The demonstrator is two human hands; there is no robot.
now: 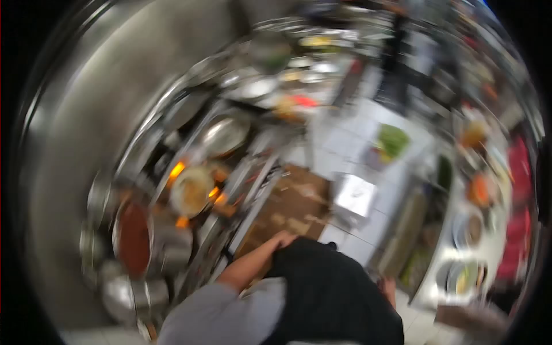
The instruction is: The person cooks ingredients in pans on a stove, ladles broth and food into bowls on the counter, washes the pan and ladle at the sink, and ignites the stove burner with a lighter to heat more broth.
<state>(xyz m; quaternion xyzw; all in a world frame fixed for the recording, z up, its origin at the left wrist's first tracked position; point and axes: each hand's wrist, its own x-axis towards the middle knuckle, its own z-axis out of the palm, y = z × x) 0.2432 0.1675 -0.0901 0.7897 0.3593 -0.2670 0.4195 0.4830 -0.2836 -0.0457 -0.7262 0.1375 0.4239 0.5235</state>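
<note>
The whole view is smeared by motion. My left hand (282, 239) is at the front of my black apron (322, 287), close to the near edge of a brown wooden board (290, 201). Its fingers are too blurred to show whether they hold anything. On the other side of the apron, a small part of my right hand (388, 288) shows low beside my body, its fingers mostly hidden. A shiny boxy metal container (355, 196) stands just beyond the board.
At left, a pan (191, 191) sits among orange flames on the stove, with a pot of red sauce (134, 238) nearby. Green leaves (392, 142) lie ahead over white tiles. A white counter (428, 287) with bowls (467, 229) runs along the right.
</note>
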